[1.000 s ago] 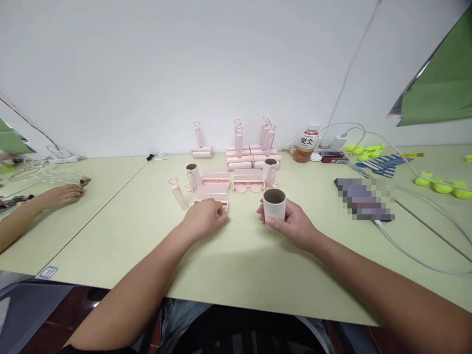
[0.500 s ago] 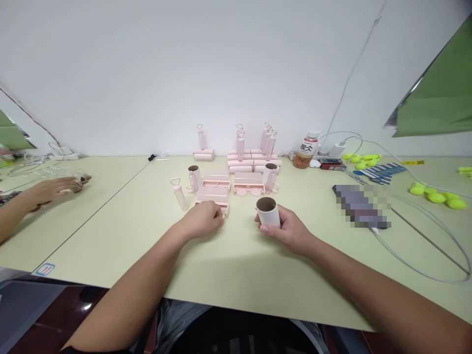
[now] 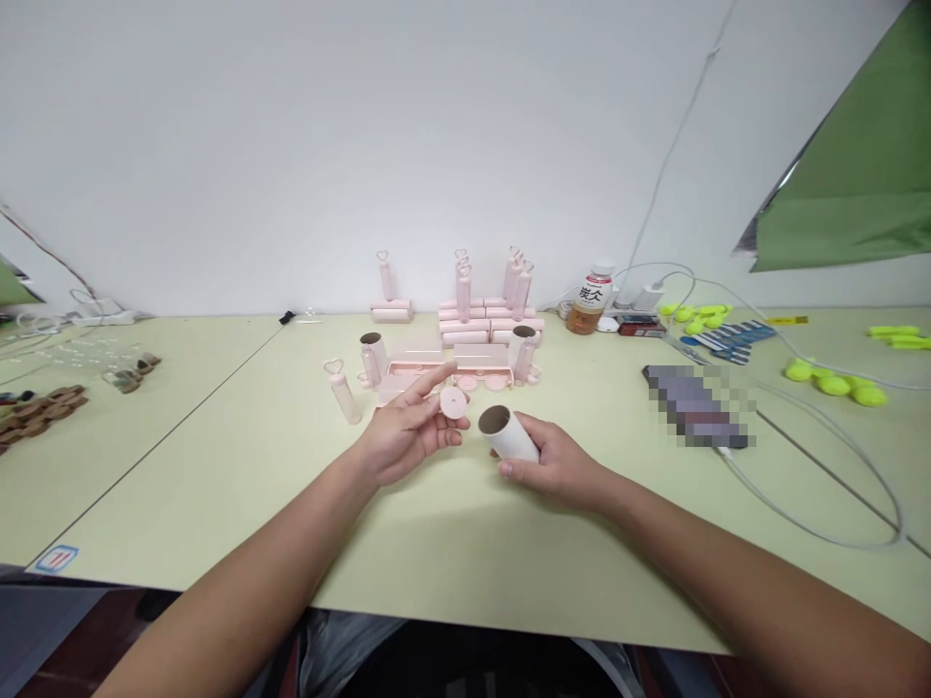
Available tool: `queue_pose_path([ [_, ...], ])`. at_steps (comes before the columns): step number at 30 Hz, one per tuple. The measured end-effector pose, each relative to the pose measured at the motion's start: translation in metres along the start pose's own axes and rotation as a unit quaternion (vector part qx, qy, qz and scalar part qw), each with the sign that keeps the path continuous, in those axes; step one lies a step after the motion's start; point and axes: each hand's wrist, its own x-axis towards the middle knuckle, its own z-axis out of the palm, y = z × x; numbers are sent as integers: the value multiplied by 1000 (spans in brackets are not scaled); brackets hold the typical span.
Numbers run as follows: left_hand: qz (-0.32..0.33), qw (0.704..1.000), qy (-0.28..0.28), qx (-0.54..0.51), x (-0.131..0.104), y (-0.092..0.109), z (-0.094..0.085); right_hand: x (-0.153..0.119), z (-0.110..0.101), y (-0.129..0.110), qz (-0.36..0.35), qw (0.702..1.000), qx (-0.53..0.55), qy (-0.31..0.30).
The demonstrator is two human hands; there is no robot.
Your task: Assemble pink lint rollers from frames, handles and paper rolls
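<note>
My left hand holds a small pink disc with a hole in its middle, the palm turned partly up. Closed around a white cardboard tube is my right hand; the tube tilts with its hollow end toward the disc, a small gap between them. Behind my hands lie pink cases with clear lids; the right case has round pink pieces in it. My left hand partly hides the left case. A pink cylinder with a heart-shaped loop stands left of my left hand.
Toward the wall stand several pink cylinders on stacked pink rolls. Two upright cardboard tubes flank the cases. A bottle, phone, cable and yellow-green pieces are on the right; brown pieces on the left.
My left hand has lifted from the nearest pink case and turned over, now with the pink disc. My right hand has tilted the tube leftward. The other person's hand has left view.
</note>
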Motion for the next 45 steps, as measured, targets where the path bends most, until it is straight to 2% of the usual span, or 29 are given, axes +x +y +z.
queue_pose_path([
  [5,23,999,47,-6,4,-1,-1,0,1,-2,-5,999,-31,-38],
  [9,21,998,58,11,7,-9,0,-1,3,-1,-5,997,-55,-44],
  [11,12,995,72,67,8,-14,-1,-1,3,0,-9,997,-61,-44],
  [13,23,979,108,173,10,-18,-2,-1,3,-1,-14,997,-65,-38],
  [15,46,948,140,283,11,-21,-4,0,1,-3,-4,998,-69,2],
  [17,56,922,150,353,12,-24,-5,1,-3,-3,23,994,-64,89],
  [20,54,906,133,398,10,-29,-5,5,-14,-3,60,971,-42,227],
  [22,47,905,107,410,8,-35,-4,7,-20,-1,69,963,-38,257],
  [24,28,918,67,391,7,-41,-2,8,-20,0,54,970,-39,234],
  [26,19,933,17,359,6,-45,2,7,-14,1,12,981,-54,185],
  [29,53,937,-46,342,5,-49,10,4,2,0,-62,983,-132,116],
  [32,71,935,-45,344,5,-48,13,5,6,-2,-111,962,-240,74],
  [34,69,935,3,347,5,-47,10,9,-7,-1,-113,937,-313,108],
  [35,70,934,30,349,6,-46,7,11,-19,2,-94,919,-348,158],
  [37,75,933,74,344,7,-45,-1,14,-51,10,31,862,-404,303],
  [39,70,936,93,331,8,-45,-7,14,-86,23,183,795,-425,393],
  [40,63,938,95,329,8,-44,-9,13,-102,30,233,773,-424,411],
  [42,53,936,85,337,7,-44,-9,10,-125,43,301,753,-406,421],
  [45,63,931,46,356,3,-42,-3,8,-141,56,313,750,-408,416],
])
